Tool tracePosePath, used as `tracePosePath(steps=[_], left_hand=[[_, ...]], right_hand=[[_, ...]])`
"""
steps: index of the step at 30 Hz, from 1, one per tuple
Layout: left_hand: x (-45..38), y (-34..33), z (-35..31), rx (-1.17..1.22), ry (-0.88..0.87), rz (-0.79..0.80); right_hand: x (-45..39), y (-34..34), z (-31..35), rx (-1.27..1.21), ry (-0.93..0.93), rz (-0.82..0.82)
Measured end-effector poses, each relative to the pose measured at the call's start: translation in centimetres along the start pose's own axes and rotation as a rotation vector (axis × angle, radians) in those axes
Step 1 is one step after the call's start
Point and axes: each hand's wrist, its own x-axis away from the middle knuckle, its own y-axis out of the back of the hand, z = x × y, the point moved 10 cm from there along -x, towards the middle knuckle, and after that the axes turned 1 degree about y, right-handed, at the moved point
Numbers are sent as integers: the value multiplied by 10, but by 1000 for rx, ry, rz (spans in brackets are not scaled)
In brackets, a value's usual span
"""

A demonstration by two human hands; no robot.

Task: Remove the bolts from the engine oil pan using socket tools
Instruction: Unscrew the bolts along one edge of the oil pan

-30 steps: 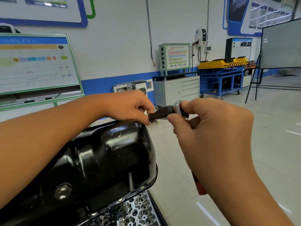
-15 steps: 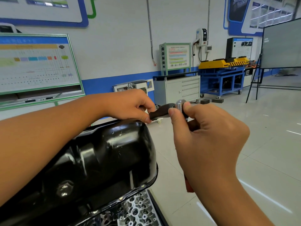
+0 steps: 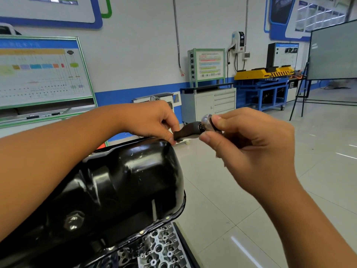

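Fingers (image 3: 207,137) of the right hand (image 3: 257,151), thumb and forefinger, pinch the shiny round chrome head (image 3: 207,120) of one ratchet tool. The left hand (image 3: 152,120) pinches the other end of a dark curved piece (image 3: 186,131) joined to that head (what the piece is cannot be told). Both hands hover just above the far top edge of one glossy black steel oil pan (image 3: 119,186), which sits upturned on a grey metal engine (image 3: 160,248). One hexagonal drain bolt (image 3: 74,221) shows on the pan's near side, and two small flange bolts (image 3: 142,232) show along its lower rim.
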Motion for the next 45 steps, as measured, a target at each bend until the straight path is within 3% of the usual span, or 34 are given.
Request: tracePosePath(steps=[3,11,18,24,32,38,45], left_hand=[[-1,0,1,-9,-6,9],[-1,1,4,-9,-2,-15],[-3,2,5,-12,-17,-13],[-4,1,6,-20,-9,-8],[-4,0,4,-2,-10,1],[-5,-1,6,3,-4,3],[-5,-1,8,8,2,9]], right_hand=[[-2,1,-3,-16,10,70],[4,-3,6,-21,58,-16],[4,-7,9,-1,81,25],[10,-15,-27,-482,-418,-16],[29,-45,-48,-935,-968,122],[42,-65,-44,-1123,-1089,307],[46,-69,-44,-1264,-1117,289]])
